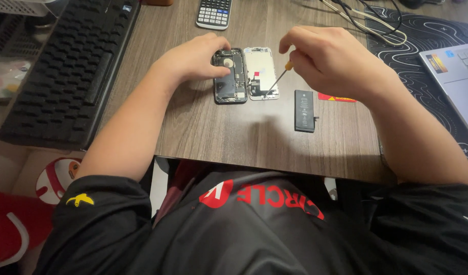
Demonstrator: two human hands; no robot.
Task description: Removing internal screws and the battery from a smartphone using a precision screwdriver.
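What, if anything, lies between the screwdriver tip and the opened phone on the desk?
Nothing visible does. The right hand holds the screwdriver with its tip down at the white screen half, while the left hand steadies the phone body. The battery lies off to the side.

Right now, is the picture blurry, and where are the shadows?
Head view: mostly sharp; soft shadows fall on the wooden desk under the left hand and beside the loose battery. The opened phone shows no strong glare; the edges bend slightly from the wide lens.
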